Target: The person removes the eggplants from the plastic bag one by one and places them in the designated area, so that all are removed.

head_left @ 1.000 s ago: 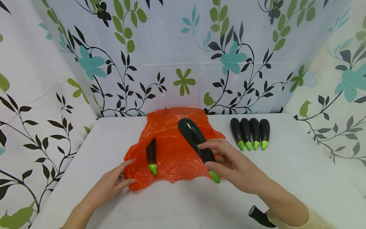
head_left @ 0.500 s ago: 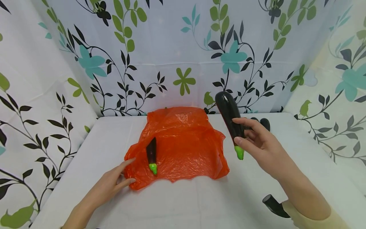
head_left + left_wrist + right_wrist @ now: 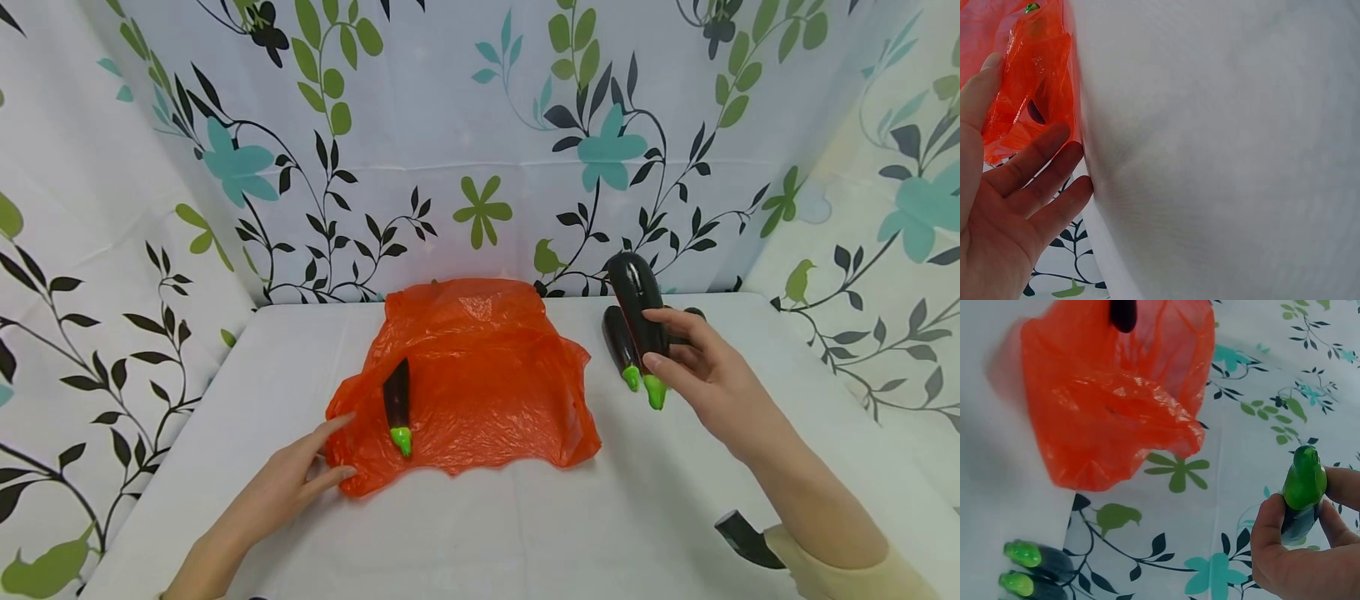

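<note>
My right hand [image 3: 705, 379] pinches a dark, glossy eggplant [image 3: 636, 304] between thumb and fingers, its green stem end pointing down toward me. In the right wrist view that green cap [image 3: 1305, 478] faces the camera. The raised eggplant overlaps a row of eggplants at the back right; one of them, the leftmost eggplant [image 3: 618, 337], shows well while the others are mostly hidden. My left hand [image 3: 281, 483], fingers extended, touches the left edge of an orange plastic bag [image 3: 487, 417]. Another eggplant [image 3: 397, 408] lies at the bag's left side, its upper end covered by a fold.
The white table [image 3: 465, 542] runs back to a curtain [image 3: 420, 100] printed with leaves and flowers. Similar cloth hangs on both sides. A black cylindrical piece [image 3: 746, 537] sticks out beside my right sleeve [image 3: 840, 575].
My right hand has carried the eggplant from over the bag rightward and back to the row of eggplants. The left hand stays at the bag's edge.
</note>
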Action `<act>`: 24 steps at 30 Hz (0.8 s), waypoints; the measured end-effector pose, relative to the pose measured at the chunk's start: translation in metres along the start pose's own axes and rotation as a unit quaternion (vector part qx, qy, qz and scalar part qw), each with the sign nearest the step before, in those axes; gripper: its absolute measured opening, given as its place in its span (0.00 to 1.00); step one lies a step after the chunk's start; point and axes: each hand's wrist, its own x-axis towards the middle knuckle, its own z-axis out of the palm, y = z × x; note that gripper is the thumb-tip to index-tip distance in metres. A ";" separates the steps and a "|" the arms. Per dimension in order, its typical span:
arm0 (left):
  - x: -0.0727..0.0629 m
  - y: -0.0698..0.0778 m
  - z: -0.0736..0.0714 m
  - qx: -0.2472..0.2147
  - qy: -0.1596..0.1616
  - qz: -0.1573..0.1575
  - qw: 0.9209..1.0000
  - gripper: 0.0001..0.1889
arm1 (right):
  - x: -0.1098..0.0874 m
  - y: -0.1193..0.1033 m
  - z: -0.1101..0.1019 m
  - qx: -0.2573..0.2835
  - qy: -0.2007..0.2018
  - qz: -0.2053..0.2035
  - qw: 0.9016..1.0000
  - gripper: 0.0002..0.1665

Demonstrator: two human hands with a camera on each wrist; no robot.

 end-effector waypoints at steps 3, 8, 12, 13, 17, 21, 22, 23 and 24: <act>0.000 0.000 0.000 0.000 0.000 0.001 1.000 0.37 | -0.001 0.008 -0.003 -0.014 -0.003 0.026 1.000 0.34; -0.001 -0.001 0.000 0.000 0.001 0.002 1.000 0.37 | -0.005 0.021 -0.007 -0.026 -0.015 0.054 0.998 0.33; 0.000 -0.001 0.000 0.000 0.002 0.003 1.000 0.37 | -0.008 0.034 -0.009 -0.032 -0.018 0.073 0.997 0.33; 0.000 -0.001 0.000 -0.001 0.002 0.003 1.000 0.37 | -0.008 0.038 -0.009 -0.033 -0.018 0.079 0.996 0.34; 0.000 -0.001 0.000 -0.004 0.001 0.002 1.000 0.37 | -0.010 0.051 -0.009 -0.034 -0.017 0.099 0.994 0.35; 0.000 -0.002 0.000 -0.006 0.000 0.002 1.000 0.37 | -0.013 0.066 -0.007 -0.044 -0.019 0.107 0.993 0.33; 0.000 -0.002 0.000 -0.005 0.001 0.003 1.000 0.37 | -0.014 0.070 -0.006 -0.047 -0.021 0.110 0.993 0.33; 0.000 -0.002 0.000 -0.004 0.002 0.004 1.000 0.37 | -0.015 0.074 -0.005 -0.048 -0.023 0.114 0.992 0.33; 0.000 -0.002 0.000 -0.003 0.005 0.006 1.000 0.37 | -0.016 0.078 -0.004 -0.048 -0.027 0.119 0.991 0.33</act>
